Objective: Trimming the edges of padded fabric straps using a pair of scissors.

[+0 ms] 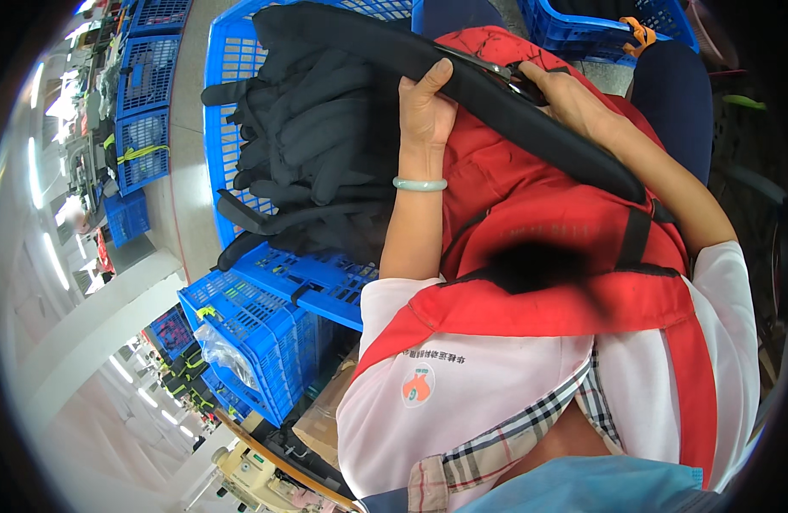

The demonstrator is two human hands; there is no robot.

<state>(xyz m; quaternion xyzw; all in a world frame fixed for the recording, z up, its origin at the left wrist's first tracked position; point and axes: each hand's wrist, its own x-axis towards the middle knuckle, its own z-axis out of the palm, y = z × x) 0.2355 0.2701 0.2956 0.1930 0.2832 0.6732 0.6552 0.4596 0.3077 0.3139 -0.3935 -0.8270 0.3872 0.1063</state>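
Observation:
A long black padded strap lies slantwise across my lap, over the red apron. My left hand grips the strap near its middle, thumb on top and the other fingers hidden beneath it. A pale green bangle circles that wrist. In my right hand is a pair of scissors, my fingers closed round the dark handles. The blades point left along the strap's far edge, close to my left thumb. Whether they touch the strap I cannot tell.
To the left, a blue plastic crate is heaped with similar black padded pieces. Another blue crate stands nearer me, with clear plastic bags. At the far right is a blue crate with an orange tie. A sewing machine sits at lower left.

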